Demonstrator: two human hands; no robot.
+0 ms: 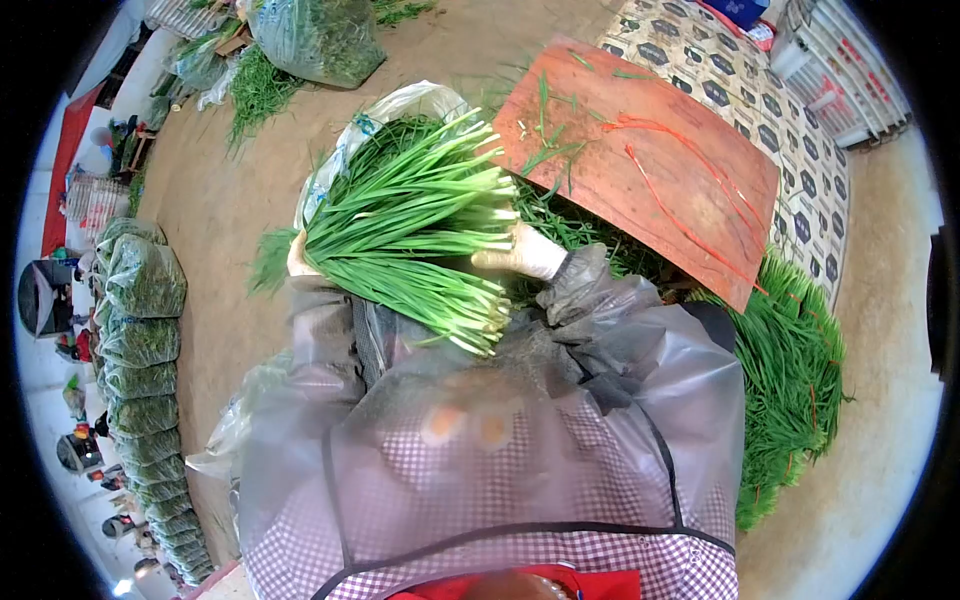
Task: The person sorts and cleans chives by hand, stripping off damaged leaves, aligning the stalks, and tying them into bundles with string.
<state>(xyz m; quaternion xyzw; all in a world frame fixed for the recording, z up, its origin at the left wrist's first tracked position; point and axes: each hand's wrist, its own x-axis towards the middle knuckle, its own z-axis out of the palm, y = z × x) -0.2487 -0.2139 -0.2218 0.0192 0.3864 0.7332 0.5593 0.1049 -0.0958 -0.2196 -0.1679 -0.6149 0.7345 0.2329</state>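
A large bunch of garlic chives [410, 215] is fanned out in front of me, white stem ends to the right. My left hand [300, 255], in a pale glove, grips the bunch on its leafy side; the chives hide most of its fingers. At the white ends is my right hand [530, 252], gloved too, a finger stretched out along the stems and other fingers partly hidden. Beneath the bunch, a white plastic bag [425, 95] holds more greens. Beside my right hand lies a reddish board [640, 170] with orange ties [690, 150] and loose leaves on it.
Tied chives [790, 380] are piled at my right. Packed clear bags [145, 280] line the left side, and a big bag of greens [315, 40] stands ahead near loose greens [260, 90]. A patterned mat [715, 90] lies behind the board.
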